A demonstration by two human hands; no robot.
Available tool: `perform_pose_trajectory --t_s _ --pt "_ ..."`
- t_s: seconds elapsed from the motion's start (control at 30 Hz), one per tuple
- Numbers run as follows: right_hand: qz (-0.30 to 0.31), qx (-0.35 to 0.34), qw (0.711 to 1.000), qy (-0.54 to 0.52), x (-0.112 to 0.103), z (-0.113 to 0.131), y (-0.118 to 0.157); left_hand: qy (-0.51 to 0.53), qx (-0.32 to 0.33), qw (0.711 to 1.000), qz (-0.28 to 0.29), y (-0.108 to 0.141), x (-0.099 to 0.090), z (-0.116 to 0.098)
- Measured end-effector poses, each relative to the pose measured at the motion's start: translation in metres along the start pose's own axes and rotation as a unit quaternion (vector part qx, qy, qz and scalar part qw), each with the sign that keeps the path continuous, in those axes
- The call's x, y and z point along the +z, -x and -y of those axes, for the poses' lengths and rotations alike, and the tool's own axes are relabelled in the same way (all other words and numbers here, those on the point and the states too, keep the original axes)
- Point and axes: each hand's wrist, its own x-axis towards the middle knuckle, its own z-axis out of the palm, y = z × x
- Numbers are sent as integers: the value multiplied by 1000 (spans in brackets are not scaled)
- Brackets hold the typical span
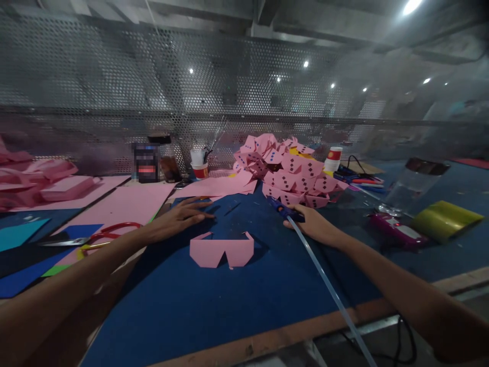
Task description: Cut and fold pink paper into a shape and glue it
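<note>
My right hand [308, 222] is wrapped round a dark blue glue gun [281, 208]. A long clear glue stick [328, 283] runs out of its back end toward me, and its nozzle points to the far left. My left hand [182, 216] rests on the blue mat with its fingers stretched out and nothing in them. Between my hands, a bit nearer to me, lies a pair of pink paper glasses [221, 253] with a notch at the nose and folded side pieces. Neither hand touches it.
A pile of pink paper pieces with dark diamonds [294, 178] stands behind the glue gun. Red-handled scissors [114, 231] lie on coloured sheets at left. A clear jar [414, 186], a magenta device [397, 230] and a yellow roll [446, 220] are at right.
</note>
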Motion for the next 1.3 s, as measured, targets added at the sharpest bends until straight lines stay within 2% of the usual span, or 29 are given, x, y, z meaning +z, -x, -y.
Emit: perform_pose_trajectory --t_s 0.1,0.17,0.23,0.33,0.43,0.57,0.7,0.83,0.97,1.07,1.2,1.3 --pt "-4 -2 1000 9 0 -1 0 31 -9 998 -52 1 -7 0" --pt "-6 -2 1000 15 0 -2 0 2 -18 997 -80 2 -8 9" --pt "-4 -1 1000 18 0 -2 -1 -57 -30 994 -86 4 -6 23" --pt "1 3 1000 19 0 -1 0 -77 -44 992 -84 13 -1 44" --pt "1 9 1000 22 0 1 0 -110 -43 991 -67 26 1 54" --pt "-3 10 1000 21 -1 3 0 -93 -31 992 -74 37 -6 53" --pt "-2 16 1000 15 0 4 0 -89 -54 990 -97 39 -8 56" --pt "-7 19 1000 19 0 5 -1 -103 -69 990 -71 39 0 62" --pt "-10 18 1000 20 0 5 0 -103 -67 991 -57 36 3 48" --pt "-8 26 999 25 -1 6 0 -107 -45 990 -84 35 -6 40" --pt "-8 23 999 33 -1 6 1 -120 -61 982 -131 42 -25 48" --pt "-3 17 999 34 -1 5 0 -116 -62 985 -115 50 -34 54"
